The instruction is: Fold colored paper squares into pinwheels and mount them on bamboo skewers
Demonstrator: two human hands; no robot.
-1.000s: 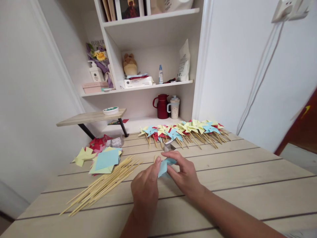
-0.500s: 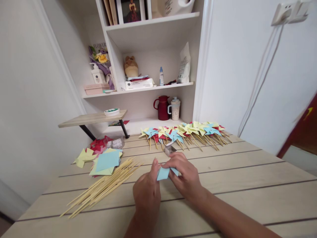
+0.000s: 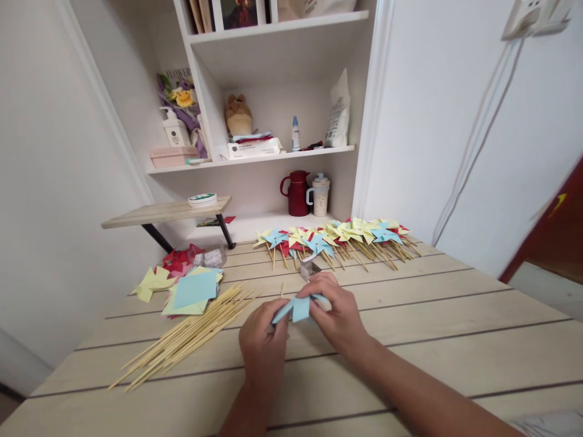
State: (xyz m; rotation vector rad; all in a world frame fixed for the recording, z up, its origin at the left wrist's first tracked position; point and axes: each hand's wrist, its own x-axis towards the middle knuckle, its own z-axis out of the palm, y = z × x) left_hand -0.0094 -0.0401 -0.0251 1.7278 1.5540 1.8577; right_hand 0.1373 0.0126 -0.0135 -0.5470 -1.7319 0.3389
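Note:
My left hand (image 3: pixel 263 340) pinches the left side of a light blue paper pinwheel (image 3: pixel 301 309). On the other side of the same pinwheel, my right hand (image 3: pixel 337 312) has its fingers closed around the folded paper. The tip of a thin wooden stick (image 3: pixel 283 289) shows just beyond my left fingers; where its lower part goes is hidden. Just past my right hand sits a small tape dispenser (image 3: pixel 310 268), partly covered by the fingers. To the left lies a loose bundle of bamboo sticks (image 3: pixel 191 340).
Finished pinwheels on sticks (image 3: pixel 341 237) line the table's back edge. Square paper sheets (image 3: pixel 195 288), a yellow folded pinwheel (image 3: pixel 152 283) and a clear box (image 3: pixel 209 257) stand at left, near a small raised shelf (image 3: pixel 168 212). A red jug (image 3: pixel 299 194) and a cup (image 3: pixel 320 195) are behind.
The blue paper has turned in my hands, and my left thumb has come down from upright onto its left side. A stick tip now shows near my left hand. The view has shifted slightly.

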